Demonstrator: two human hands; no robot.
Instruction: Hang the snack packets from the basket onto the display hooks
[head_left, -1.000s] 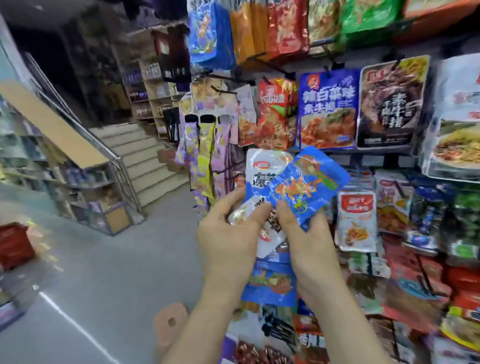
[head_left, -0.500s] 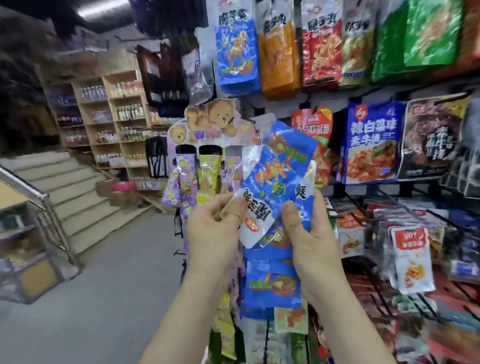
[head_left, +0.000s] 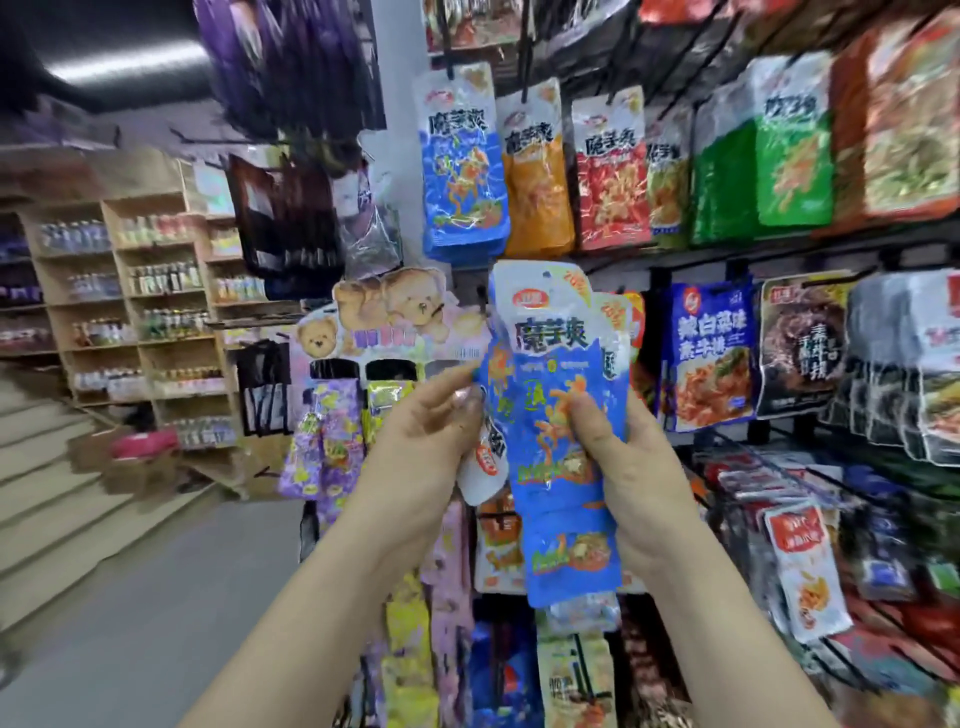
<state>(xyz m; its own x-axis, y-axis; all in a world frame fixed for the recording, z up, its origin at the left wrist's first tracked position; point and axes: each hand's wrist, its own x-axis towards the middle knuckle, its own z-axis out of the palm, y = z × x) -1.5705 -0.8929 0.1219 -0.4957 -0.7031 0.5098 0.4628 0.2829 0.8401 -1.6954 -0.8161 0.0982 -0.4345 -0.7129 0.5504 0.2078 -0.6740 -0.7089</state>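
While upright, blue packet (head_left: 556, 338) in right hand (head_left: 641, 467).

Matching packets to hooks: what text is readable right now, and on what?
"魔芋爽": held blue packet, right hand gripping it.
"魔芋爽": hanging blue packet, top row.
"辣白菜味": dark-blue packet at right.
White packet in left hand: too blurred. Everything else: too blurred.
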